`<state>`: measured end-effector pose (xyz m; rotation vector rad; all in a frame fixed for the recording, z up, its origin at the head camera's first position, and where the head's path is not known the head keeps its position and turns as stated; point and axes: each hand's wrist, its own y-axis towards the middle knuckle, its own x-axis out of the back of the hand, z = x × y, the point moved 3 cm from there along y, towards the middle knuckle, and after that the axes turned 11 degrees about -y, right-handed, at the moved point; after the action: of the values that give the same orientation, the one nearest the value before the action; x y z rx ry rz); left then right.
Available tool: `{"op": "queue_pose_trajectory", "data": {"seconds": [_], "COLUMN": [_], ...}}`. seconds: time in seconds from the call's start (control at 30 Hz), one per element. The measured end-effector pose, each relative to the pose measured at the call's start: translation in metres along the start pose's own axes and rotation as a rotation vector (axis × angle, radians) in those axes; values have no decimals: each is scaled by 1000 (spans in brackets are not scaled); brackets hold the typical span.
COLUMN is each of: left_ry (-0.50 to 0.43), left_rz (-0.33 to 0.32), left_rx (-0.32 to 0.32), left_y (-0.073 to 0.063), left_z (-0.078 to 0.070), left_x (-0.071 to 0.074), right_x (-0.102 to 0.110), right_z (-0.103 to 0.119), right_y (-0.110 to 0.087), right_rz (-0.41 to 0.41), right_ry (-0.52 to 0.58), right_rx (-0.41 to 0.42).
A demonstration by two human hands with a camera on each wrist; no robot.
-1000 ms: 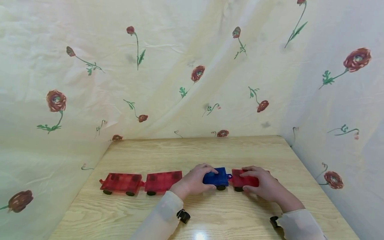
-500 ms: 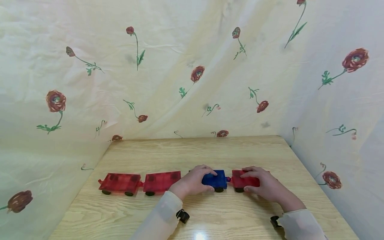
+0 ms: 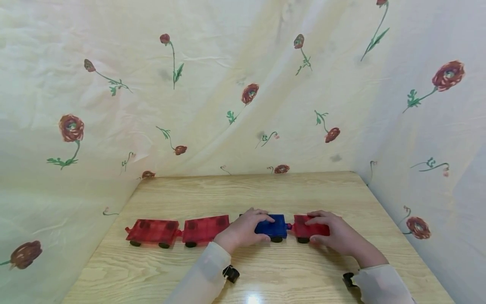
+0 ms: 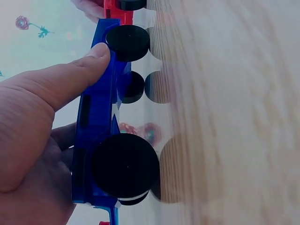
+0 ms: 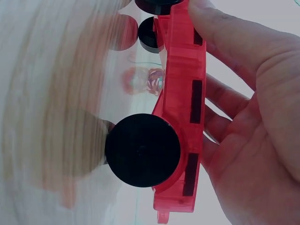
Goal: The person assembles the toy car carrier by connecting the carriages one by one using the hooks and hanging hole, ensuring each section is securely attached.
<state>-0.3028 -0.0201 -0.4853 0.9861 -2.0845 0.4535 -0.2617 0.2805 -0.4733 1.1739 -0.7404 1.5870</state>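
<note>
In the head view, my left hand (image 3: 243, 229) grips a translucent blue toy train car (image 3: 276, 226) with black wheels, thumb on its near side and fingers over the far side. My right hand (image 3: 336, 232) holds a red toy train car (image 3: 309, 228) the same way, just to the right. Between the two cars, the blue car's end loop meets a small red coupling knob (image 3: 290, 226). The left wrist view has the thumb pressed to the side of the blue body, its wheels at the tabletop. In the right wrist view, the palm and fingers wrap behind the red car (image 5: 183, 108).
Left of my left hand stand two more red cars, one (image 3: 206, 229) partly behind the wrist and another (image 3: 153, 231) farther left, coupled end to end. The wooden table (image 3: 243, 194) meets a flowered cloth (image 3: 212, 76) at its back and sides.
The blue car's right end has come down from a slight tilt to level, and its loop now sits at the red coupling. The right hand has hardly moved.
</note>
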Motion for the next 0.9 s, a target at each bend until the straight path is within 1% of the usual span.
{"op": "queue_pose_trajectory", "data": {"seconds": [0.1, 0.23, 0.4, 0.5, 0.63, 0.8, 0.9], "left_ry": [5, 2, 20, 18, 23, 9, -8], "left_rz": [-19, -41, -62, -83, -123, -209, -261], "left_rx": [6, 15, 25, 44, 85, 177, 213], "left_y": [-6, -17, -35, -50, -76, -110, -126], "left_z": [3, 10, 26, 41, 64, 91, 103], "left_x": [4, 14, 29, 39, 55, 75, 83], "right_x": [0, 0, 1, 1, 1, 3, 3], "right_z": [1, 3, 3, 2, 0, -4, -8], "right_y": [0, 1, 0, 1, 1, 0, 0], "right_rz": [-1, -5, -6, 6, 18, 26, 24], "right_ry": [-10, -16, -24, -19, -18, -14, -7], "right_rx": [0, 3, -13, -27, -36, -49, -66]}}
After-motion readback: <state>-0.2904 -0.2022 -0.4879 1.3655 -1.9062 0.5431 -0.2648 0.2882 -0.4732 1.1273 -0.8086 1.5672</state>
